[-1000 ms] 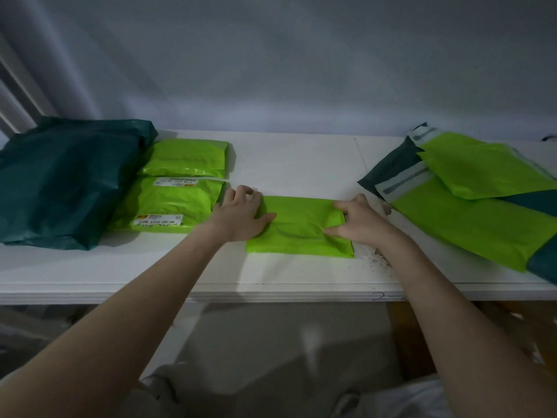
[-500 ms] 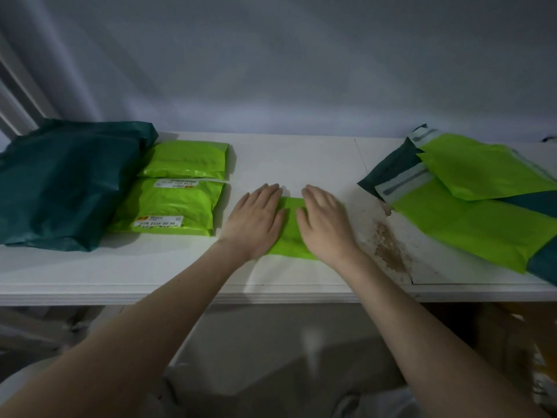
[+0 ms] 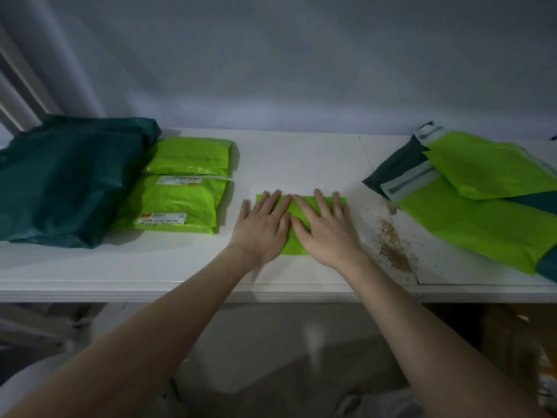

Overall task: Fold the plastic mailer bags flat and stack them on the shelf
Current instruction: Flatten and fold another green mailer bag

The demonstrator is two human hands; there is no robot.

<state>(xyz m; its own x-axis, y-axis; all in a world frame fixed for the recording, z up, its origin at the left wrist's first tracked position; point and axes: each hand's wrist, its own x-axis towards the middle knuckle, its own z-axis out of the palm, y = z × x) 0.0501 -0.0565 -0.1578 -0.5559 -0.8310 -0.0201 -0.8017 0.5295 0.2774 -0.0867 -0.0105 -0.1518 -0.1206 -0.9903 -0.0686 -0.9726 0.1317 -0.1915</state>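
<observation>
A small folded lime-green mailer bag (image 3: pixel 294 239) lies flat at the middle of the white shelf (image 3: pixel 301 158). My left hand (image 3: pixel 261 227) and my right hand (image 3: pixel 324 229) both press down on it with straight, spread fingers, side by side, thumbs touching at the centre. The hands hide most of the bag. Two folded lime-green bags with labels lie to the left, one (image 3: pixel 171 206) in front and one (image 3: pixel 190 156) behind it. A loose pile of unfolded lime-green and dark green mailers (image 3: pixel 476 203) lies at the right.
A large dark green bag (image 3: pixel 66 179) fills the shelf's left end. A brown worn patch (image 3: pixel 391 245) marks the shelf surface just right of my right hand, beside a seam. A grey wall stands behind the shelf.
The bag was folded in from the right to about half its width. My hands went from its two ends to lying flat side by side on it, and they now reach a bit farther forward.
</observation>
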